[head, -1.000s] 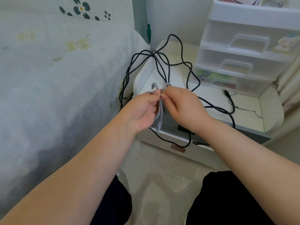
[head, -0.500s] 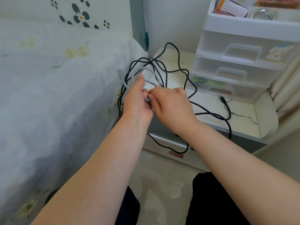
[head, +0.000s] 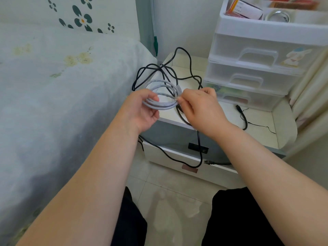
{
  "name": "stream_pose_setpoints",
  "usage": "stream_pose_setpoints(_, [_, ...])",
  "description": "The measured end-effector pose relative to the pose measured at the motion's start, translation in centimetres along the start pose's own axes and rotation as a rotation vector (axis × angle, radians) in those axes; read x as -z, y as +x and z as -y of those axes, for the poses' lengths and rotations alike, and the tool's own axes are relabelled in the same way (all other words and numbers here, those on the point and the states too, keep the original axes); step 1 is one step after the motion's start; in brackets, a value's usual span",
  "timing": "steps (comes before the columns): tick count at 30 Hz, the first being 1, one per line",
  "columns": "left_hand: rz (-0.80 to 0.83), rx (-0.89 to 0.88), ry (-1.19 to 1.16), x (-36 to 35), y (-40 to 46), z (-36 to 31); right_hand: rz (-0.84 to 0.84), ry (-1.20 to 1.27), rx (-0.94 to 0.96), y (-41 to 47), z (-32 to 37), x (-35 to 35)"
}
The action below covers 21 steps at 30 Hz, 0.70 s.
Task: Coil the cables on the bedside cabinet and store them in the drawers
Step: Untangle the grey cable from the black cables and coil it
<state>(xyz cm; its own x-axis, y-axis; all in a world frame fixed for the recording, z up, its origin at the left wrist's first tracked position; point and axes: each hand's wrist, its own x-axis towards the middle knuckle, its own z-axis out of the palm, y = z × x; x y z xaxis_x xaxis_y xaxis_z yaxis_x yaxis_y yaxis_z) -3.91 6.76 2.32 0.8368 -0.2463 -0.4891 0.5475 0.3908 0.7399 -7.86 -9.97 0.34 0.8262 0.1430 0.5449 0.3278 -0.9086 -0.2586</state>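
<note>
The grey cable is wound into a ring of several loops and hangs in the air between the two hands, just above the front left corner of the bedside cabinet. The left hand grips the left side of the ring, thumb over the loops and fingers curled under them. The right hand pinches the right side of the ring between thumb and fingertips, where the cable's end seems to sit, though the tip itself is too small to make out. The ring lies tilted, its near edge lower and its far edge raised, with its long axis running left to right from one hand to the other; its open face looks up toward the camera. Both hands touch it, so neither is nearer. The next move probably turns on the right side: the loose end must be tucked there while the left hand keeps the loops together. The black cable sprawls uncoiled across the cabinet top behind the ring and trails down over the partly open drawer in the cabinet front. The plastic drawers stand to the right, all shut.
</note>
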Motion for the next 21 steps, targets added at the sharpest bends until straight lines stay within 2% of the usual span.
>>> stream_pose_setpoints(2, [-0.039,-0.034,0.113,0.2,0.0,0.1,0.027,0.029,0.008,-0.5,0.2,0.2])
stream_pose_setpoints(4, [0.003,-0.112,0.233,0.4,-0.1,0.0,0.082,0.157,-0.074,-0.8,0.5,0.6])
stream_pose_setpoints(7, [0.172,-0.237,0.320,0.6,-0.8,-0.3,0.174,0.398,-0.325,-0.6,0.1,1.8])
stream_pose_setpoints(10, [0.347,-0.281,0.436,1.4,-1.5,-0.5,0.216,0.613,-0.507,-0.5,-0.7,2.7])
stream_pose_setpoints(12, [0.395,-0.275,0.664,2.2,-1.9,-0.5,0.232,0.768,-0.589,-0.5,-1.1,2.8])
stream_pose_setpoints(14, [0.368,-0.307,0.993,2.7,-2.1,-0.2,0.267,0.907,-0.630,-0.7,-1.4,2.7])
stream_pose_setpoints(17, [0.299,-0.480,1.377,2.9,-1.7,1.1,0.405,1.017,-0.697,-1.3,-1.8,2.4])
stream_pose_setpoints(21, [0.141,-0.748,1.924,2.9,-1.1,2.8,0.593,1.132,-0.895,-1.9,-2.3,2.5])
